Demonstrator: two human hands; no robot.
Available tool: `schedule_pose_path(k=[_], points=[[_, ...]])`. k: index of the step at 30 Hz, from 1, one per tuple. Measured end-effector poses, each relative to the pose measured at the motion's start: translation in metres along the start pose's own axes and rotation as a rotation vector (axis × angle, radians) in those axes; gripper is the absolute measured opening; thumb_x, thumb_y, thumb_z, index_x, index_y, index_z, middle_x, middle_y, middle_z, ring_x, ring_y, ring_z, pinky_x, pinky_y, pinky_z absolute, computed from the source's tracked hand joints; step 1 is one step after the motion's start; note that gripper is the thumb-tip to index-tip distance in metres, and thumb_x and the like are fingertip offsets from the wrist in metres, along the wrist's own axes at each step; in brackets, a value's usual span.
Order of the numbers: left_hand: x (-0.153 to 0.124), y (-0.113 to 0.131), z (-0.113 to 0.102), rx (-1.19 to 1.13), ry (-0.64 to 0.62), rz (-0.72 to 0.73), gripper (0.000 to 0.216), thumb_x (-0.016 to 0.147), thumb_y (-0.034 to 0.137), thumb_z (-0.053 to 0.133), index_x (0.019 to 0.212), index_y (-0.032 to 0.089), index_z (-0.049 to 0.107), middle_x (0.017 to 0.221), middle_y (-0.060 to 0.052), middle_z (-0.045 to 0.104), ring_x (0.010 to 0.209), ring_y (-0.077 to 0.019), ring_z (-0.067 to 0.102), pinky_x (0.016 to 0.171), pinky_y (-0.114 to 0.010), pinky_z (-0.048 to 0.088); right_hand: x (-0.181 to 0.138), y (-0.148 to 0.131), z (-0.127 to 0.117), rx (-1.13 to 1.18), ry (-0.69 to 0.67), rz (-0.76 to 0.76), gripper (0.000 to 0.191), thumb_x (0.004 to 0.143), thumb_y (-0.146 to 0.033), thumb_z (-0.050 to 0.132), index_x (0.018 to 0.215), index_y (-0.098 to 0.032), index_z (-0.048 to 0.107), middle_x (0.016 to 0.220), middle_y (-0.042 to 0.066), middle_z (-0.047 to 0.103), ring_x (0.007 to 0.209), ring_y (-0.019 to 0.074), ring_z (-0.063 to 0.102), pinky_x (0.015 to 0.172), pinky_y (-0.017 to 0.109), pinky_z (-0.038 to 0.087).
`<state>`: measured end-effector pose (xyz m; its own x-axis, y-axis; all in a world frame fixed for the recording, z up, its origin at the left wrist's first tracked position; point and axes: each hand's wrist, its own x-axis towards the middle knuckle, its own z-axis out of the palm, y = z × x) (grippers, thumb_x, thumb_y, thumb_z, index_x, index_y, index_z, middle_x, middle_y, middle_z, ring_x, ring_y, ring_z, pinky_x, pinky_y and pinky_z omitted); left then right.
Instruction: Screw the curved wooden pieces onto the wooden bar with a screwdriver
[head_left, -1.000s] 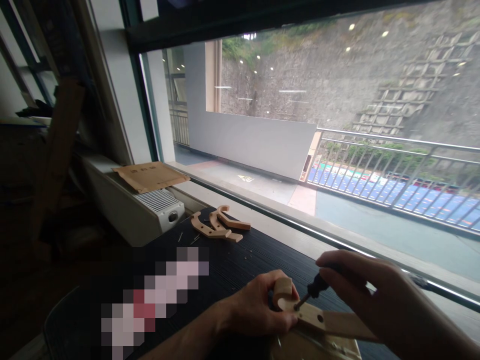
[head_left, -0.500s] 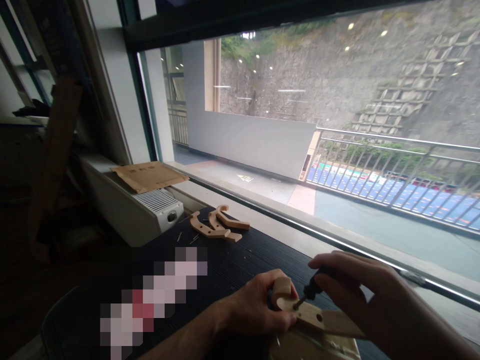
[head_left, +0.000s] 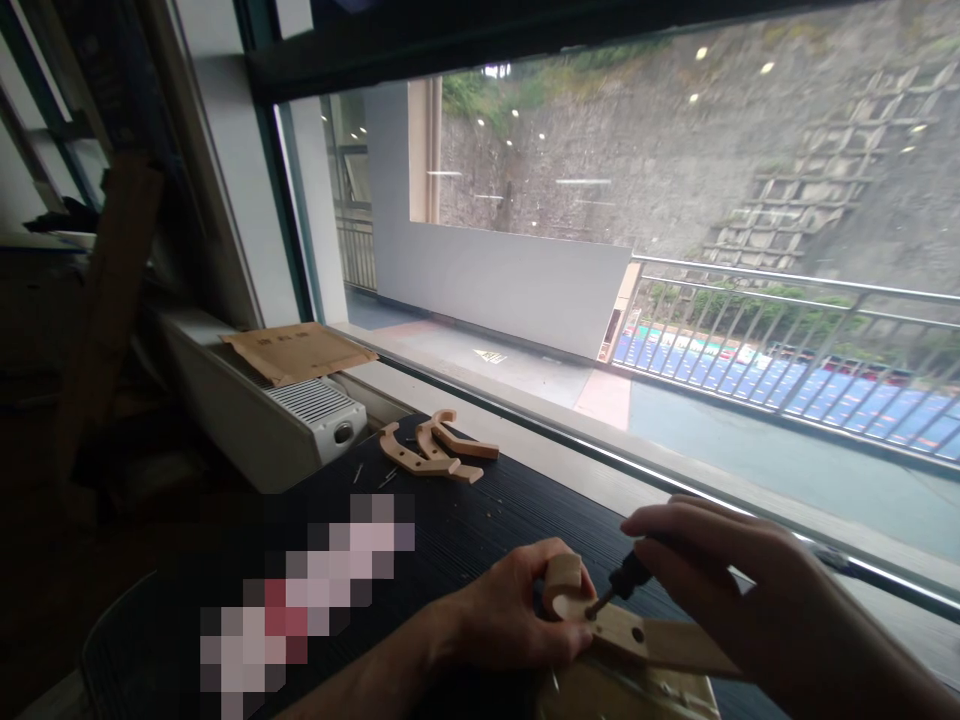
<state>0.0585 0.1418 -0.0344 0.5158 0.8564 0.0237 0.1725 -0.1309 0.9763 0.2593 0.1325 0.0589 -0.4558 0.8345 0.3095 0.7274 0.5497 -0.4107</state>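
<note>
"While the right hand (head_left: 720, 580) gripped the screwdriver (head_left: 626, 580), fingers wrapped tight, where did its tip sit?"

"On the curved wooden piece (head_left: 622, 632), at the desk's (head_left: 465, 530) near edge. The left hand (head_left: 517, 620) pinched that piece's rounded end. The driver probably needed holding square to the wood, with the piece pressed firm."

"And farther off?"

"Spare curved pieces (head_left: 435, 452) lay by the window."

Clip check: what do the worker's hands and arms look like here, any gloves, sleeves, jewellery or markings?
Both the left hand and the right hand are bare, with no gloves. The left forearm and right forearm are uncovered as far as the picture edge, and no sleeve shows. No watch, ring or marking is visible, though the dim light could hide small details.
</note>
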Motion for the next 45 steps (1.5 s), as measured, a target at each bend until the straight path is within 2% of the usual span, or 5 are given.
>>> schedule_pose_path(k=[9,16,29,36,45], points=[[0.000,-0.002,0.001,0.022,0.017,-0.011,0.026,0.067,0.020,0.065,0.091,0.018,0.057,0.071,0.005,0.048,0.061,-0.0070,0.040,0.054,-0.017,0.035,0.008,0.003,0.000,0.008,0.024,0.082,0.031,0.090,-0.045,0.043,0.080,-0.025,0.065,0.076,0.000,0.068,0.070,0.0163,0.063,0.064,0.025,0.049],[0.000,0.001,0.001,0.008,0.003,-0.012,0.027,0.067,0.020,0.065,0.092,0.017,0.056,0.070,0.005,0.046,0.060,-0.0068,0.039,0.054,-0.017,0.034,0.002,0.001,-0.001,0.011,0.021,0.007,0.022,0.088,-0.039,0.050,0.099,-0.028,0.065,0.084,0.000,0.069,0.067,0.0140,0.062,0.056,0.022,0.048],[0.001,-0.001,0.000,-0.011,-0.003,-0.019,0.027,0.067,0.020,0.065,0.092,0.016,0.056,0.071,0.005,0.047,0.061,-0.0071,0.040,0.055,-0.018,0.035,0.006,0.001,0.001,0.023,-0.006,0.068,0.026,0.087,-0.042,0.048,0.095,-0.024,0.065,0.071,0.000,0.068,0.062,0.0158,0.062,0.056,0.024,0.051],[0.001,-0.001,0.000,-0.002,0.000,0.007,0.025,0.067,0.020,0.065,0.089,0.018,0.054,0.069,0.006,0.045,0.061,-0.0071,0.039,0.056,-0.018,0.035,0.001,0.000,-0.002,0.085,0.027,-0.020,0.023,0.085,-0.036,0.053,0.101,-0.026,0.068,0.091,0.001,0.071,0.078,0.0165,0.067,0.063,0.021,0.054],[-0.001,0.002,0.000,0.012,0.003,-0.018,0.025,0.068,0.023,0.065,0.089,0.018,0.053,0.070,0.005,0.046,0.062,-0.0077,0.039,0.056,-0.019,0.035,0.010,-0.006,0.002,0.143,-0.013,0.067,0.021,0.083,-0.037,0.053,0.090,-0.020,0.065,0.068,0.001,0.067,0.061,0.0157,0.062,0.054,0.024,0.050]])
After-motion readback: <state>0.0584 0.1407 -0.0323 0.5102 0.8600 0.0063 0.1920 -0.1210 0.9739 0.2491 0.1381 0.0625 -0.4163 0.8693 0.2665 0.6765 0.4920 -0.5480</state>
